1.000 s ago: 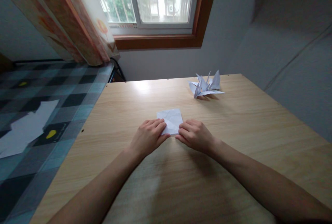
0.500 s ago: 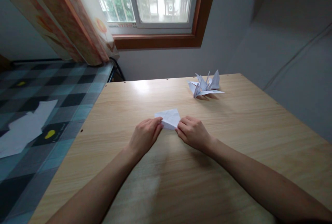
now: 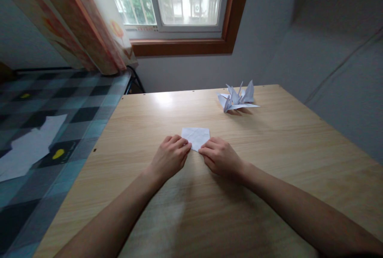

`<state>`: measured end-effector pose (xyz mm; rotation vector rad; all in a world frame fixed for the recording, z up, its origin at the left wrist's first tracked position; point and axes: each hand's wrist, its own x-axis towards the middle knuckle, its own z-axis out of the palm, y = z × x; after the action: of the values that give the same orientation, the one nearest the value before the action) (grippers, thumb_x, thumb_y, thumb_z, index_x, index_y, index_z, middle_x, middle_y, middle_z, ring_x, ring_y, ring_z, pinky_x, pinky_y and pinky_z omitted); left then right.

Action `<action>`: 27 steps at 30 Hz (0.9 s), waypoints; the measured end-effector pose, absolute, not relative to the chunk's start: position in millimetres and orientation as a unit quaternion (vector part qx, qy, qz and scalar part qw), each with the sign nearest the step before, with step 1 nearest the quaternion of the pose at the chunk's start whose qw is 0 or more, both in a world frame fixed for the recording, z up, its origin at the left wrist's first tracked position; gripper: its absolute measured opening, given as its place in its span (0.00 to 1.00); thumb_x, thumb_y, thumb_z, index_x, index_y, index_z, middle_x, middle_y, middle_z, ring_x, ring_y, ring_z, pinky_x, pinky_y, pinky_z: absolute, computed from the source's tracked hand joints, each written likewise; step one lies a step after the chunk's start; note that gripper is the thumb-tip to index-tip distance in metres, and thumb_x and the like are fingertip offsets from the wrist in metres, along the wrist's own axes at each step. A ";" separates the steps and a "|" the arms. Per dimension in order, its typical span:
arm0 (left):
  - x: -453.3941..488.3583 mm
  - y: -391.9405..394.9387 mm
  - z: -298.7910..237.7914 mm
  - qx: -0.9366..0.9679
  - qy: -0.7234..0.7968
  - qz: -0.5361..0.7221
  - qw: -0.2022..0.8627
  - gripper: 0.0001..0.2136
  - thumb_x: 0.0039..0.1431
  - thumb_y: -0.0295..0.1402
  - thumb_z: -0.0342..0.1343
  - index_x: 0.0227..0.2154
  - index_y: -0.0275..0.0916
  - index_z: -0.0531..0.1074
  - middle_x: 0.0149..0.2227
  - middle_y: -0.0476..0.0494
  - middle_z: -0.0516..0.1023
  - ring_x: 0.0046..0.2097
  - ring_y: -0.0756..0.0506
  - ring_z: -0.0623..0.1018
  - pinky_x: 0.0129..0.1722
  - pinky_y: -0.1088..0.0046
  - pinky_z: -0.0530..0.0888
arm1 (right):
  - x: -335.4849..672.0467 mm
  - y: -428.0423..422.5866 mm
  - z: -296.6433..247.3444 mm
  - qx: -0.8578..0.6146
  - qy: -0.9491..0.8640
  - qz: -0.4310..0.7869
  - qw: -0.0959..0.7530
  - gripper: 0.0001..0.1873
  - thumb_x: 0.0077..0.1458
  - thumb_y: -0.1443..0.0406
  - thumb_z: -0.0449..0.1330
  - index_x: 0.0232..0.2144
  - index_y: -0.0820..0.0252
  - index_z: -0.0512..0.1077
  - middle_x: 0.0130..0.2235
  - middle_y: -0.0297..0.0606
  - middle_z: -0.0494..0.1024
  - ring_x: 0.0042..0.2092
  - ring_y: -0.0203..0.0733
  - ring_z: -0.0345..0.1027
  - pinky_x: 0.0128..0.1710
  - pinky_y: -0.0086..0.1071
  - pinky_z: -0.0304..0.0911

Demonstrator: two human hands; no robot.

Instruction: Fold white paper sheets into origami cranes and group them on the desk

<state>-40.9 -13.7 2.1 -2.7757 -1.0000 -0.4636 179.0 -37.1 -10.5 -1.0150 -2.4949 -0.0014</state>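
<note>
A small folded sheet of white paper (image 3: 196, 135) lies near the middle of the wooden table, its straight edge at the back and a blunt point towards me. At its lower left edge is my left hand (image 3: 172, 155), fingers together and the tips on the paper. My right hand (image 3: 220, 155) pinches the lower right edge, with thumb and forefinger close to the front point. The thumb of my left hand is mostly hidden under the fingers. Both hands rest low at the tabletop.
Folded white paper cranes (image 3: 237, 98) stand at the back right of the wooden table (image 3: 143, 118). To the left, white paper sheets (image 3: 32, 146) lie on a checked cloth (image 3: 89, 114). Behind are a window (image 3: 188, 2), a curtain (image 3: 89, 22) and walls.
The paper has turned slightly and lies flatter, its back edge now level. My fingertips have slid closer together towards its front point.
</note>
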 end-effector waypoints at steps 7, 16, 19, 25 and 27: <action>-40.5 -13.0 -1.5 -0.922 -0.351 -0.164 0.021 0.13 0.66 0.33 0.48 0.46 0.37 0.74 0.53 0.39 0.78 0.55 0.40 0.75 0.53 0.58 0.68 | 169.7 -40.3 -24.1 -0.223 -0.904 0.099 0.351 0.12 0.56 0.74 0.54 0.36 0.57 0.75 0.40 0.37 0.82 0.40 0.40 0.73 0.43 0.34 0.70; -45.9 -9.5 -1.7 -0.930 -0.344 -0.112 -0.056 0.17 0.66 0.37 0.47 0.54 0.40 0.70 0.63 0.37 0.68 0.63 0.38 0.68 0.61 0.50 0.63 | 208.1 -8.1 -23.9 -0.459 -0.775 0.167 0.401 0.27 0.49 0.79 0.53 0.50 0.58 0.74 0.53 0.45 0.76 0.55 0.49 0.67 0.58 0.50 0.62; -47.0 -9.2 -0.9 -0.934 -0.337 -0.094 -0.072 0.20 0.64 0.39 0.49 0.56 0.39 0.69 0.65 0.36 0.65 0.65 0.36 0.66 0.63 0.47 0.61 | 218.6 0.6 -26.1 -0.431 -0.801 0.204 0.361 0.20 0.54 0.75 0.57 0.47 0.54 0.77 0.52 0.42 0.77 0.54 0.48 0.68 0.57 0.50 0.62; -47.1 -8.9 -1.0 -0.934 -0.338 -0.083 -0.082 0.21 0.65 0.38 0.48 0.59 0.41 0.67 0.66 0.37 0.63 0.67 0.36 0.63 0.64 0.45 0.58 | 225.9 3.5 -23.3 -0.345 -0.856 0.206 0.325 0.15 0.60 0.72 0.55 0.38 0.53 0.81 0.51 0.41 0.79 0.53 0.46 0.70 0.55 0.47 0.63; -46.9 -8.9 -0.8 -0.933 -0.340 -0.079 -0.083 0.21 0.65 0.38 0.48 0.59 0.41 0.67 0.66 0.37 0.63 0.67 0.36 0.63 0.64 0.46 0.58 | 226.6 3.3 -21.3 -0.331 -0.864 0.210 0.317 0.14 0.59 0.72 0.57 0.39 0.54 0.80 0.51 0.42 0.79 0.54 0.47 0.70 0.55 0.47 0.62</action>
<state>-46.9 -8.9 -0.8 -3.0981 -1.1278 -0.2635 226.6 3.3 -21.3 -0.8699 -2.2735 0.5523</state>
